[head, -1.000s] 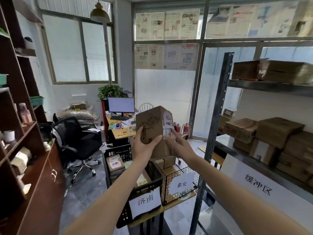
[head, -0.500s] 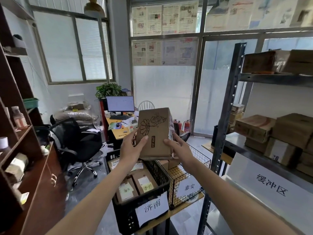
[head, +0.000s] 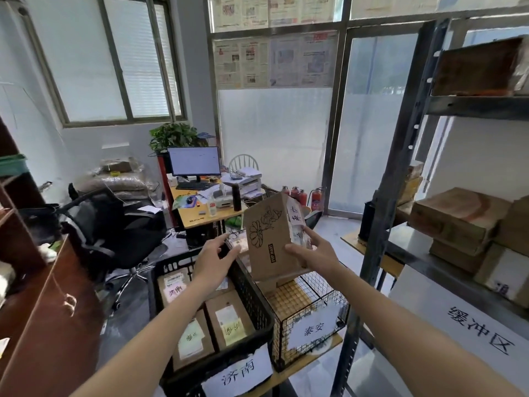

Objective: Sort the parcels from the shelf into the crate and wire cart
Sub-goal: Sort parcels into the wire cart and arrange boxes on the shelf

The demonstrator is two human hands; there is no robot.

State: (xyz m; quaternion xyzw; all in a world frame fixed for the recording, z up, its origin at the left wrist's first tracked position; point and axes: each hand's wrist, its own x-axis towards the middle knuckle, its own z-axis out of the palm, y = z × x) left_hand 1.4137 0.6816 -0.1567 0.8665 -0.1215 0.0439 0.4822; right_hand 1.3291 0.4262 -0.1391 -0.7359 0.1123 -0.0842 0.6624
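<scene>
My right hand (head: 313, 255) grips a brown cardboard parcel (head: 267, 236) with a black flower drawing and a white handwritten label on its side. The parcel hangs tilted above the wire cart (head: 309, 316), which bears a white paper sign. My left hand (head: 216, 260) is off the parcel, fingers spread and relaxed, over the far rim of the black plastic crate (head: 257, 308). Several labelled parcels (head: 229, 322) lie flat inside the crate. More brown parcels (head: 458, 216) are stacked on the metal shelf (head: 415, 253) at right.
The crate and cart stand on a low wooden board (head: 306, 365). A dark wooden cabinet (head: 48, 305) runs along the left. A black office chair (head: 114, 233) and a cluttered desk with a monitor (head: 194, 164) are behind. Grey floor lies between them.
The parcel has come down and tilted over the wire cart. My left hand has let go of it and moved left; only my right hand holds it now.
</scene>
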